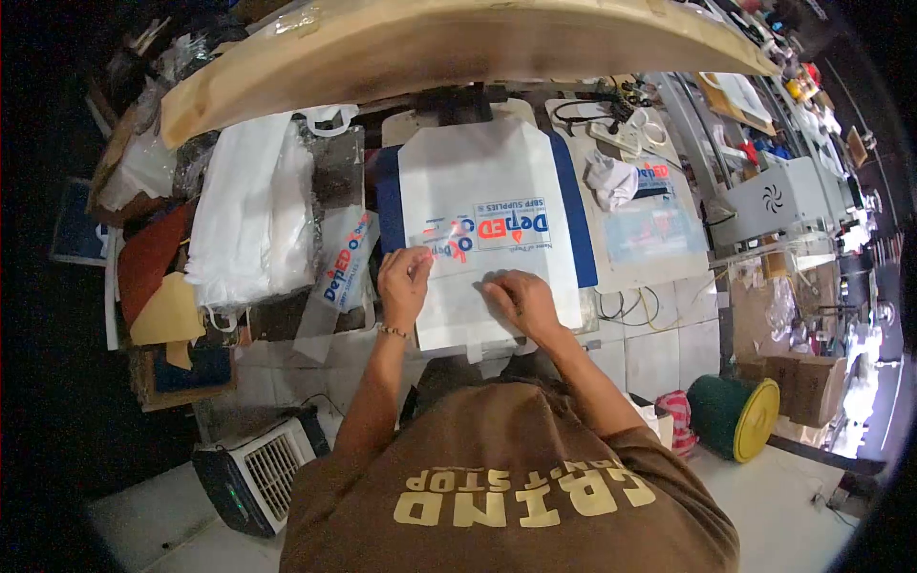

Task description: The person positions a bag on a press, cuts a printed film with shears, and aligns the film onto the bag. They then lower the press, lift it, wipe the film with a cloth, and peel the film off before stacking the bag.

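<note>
A white fabric bag [497, 172] lies flat on a dark blue pad [570, 210], with red and blue "DepEd" print [513, 224] across its middle. At the left end of that print, my left hand [406, 282] is closed in a pinch on the edge of a clear printed film [449, 246]. The film's far edge is hard to make out against the bag. My right hand [523, 301] rests on the lower right part of the bag, fingers curled in, with nothing visible in them.
Stacked white bags [253, 210] and a printed film strip [342, 267] lie to the left. On the right are another film sheet [654, 229], a crumpled white cloth [611, 181], a power strip [616, 137] and a machine [764, 201]. A curved beige panel [458, 48] spans the front.
</note>
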Tool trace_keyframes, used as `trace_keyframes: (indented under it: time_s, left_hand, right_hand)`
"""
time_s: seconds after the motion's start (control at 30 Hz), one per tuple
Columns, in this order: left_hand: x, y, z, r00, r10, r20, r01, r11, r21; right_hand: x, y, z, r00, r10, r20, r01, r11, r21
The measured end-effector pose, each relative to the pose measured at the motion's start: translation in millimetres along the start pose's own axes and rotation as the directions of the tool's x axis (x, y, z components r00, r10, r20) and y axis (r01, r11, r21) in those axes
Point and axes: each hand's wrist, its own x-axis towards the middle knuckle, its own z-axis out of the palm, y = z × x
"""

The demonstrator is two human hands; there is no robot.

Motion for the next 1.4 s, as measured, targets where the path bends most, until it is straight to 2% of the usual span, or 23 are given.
trace_keyframes:
  time_s: [0.07,0.13,0.17,0.23,0.27,0.33,0.43,0.73,0.97,1.03,1.4]
  left_hand:
    - [11.1,-2.8,5.1,0.999,-0.043,0.030,0.044,0.998,-0.036]
    - [20.9,-1.5,8.8,0.999,-0.011,0.030,0.009,0.999,0.052]
    - [23.2,-4.4,11.8,0.999,-0.024,0.038,0.022,0.999,0.038]
    - [28.0,-9.2,17.0,0.999,-0.007,0.039,0.004,0.999,0.054]
    - [30.5,-9.9,18.9,0.999,0.016,0.037,-0.018,0.997,0.074]
    - [32.5,-10.3,21.7,0.999,0.011,0.040,-0.014,0.997,0.076]
    - [31.2,-11.7,23.6,1.000,0.012,0.019,-0.014,0.997,0.081]
    - [28.4,-10.6,22.3,1.000,0.025,-0.016,-0.023,0.995,0.100]
    - [28.1,-9.9,22.6,0.999,0.037,-0.030,-0.034,0.994,0.107]
    - [28.2,-9.3,23.4,0.999,0.034,-0.034,-0.030,0.994,0.106]
    - [28.4,-5.5,23.5,0.999,0.015,-0.028,-0.011,0.989,0.151]
  right_hand:
    - [6.2,-2.9,3.1,1.000,-0.017,-0.006,0.017,1.000,0.013]
    - [14.1,2.6,8.5,0.994,-0.110,-0.016,0.109,0.992,-0.055]
    - [17.3,5.3,12.1,0.994,-0.106,-0.013,0.105,0.993,-0.058]
    - [22.8,9.8,18.7,0.966,-0.250,-0.071,0.240,0.963,-0.120]
    - [23.7,13.1,21.5,0.967,-0.245,-0.074,0.235,0.964,-0.122]
    - [24.7,19.3,26.8,0.961,-0.275,0.006,0.271,0.943,-0.192]
    - [22.3,10.0,25.8,0.978,-0.207,0.021,0.205,0.940,-0.272]
    - [22.2,10.8,28.7,0.978,-0.202,0.058,0.209,0.907,-0.365]
    - [20.3,13.6,30.1,0.977,-0.188,0.099,0.211,0.911,-0.355]
    - [21.6,10.6,30.2,0.981,-0.189,0.041,0.192,0.919,-0.345]
    - [22.6,10.1,29.3,0.983,-0.175,0.054,0.183,0.928,-0.324]
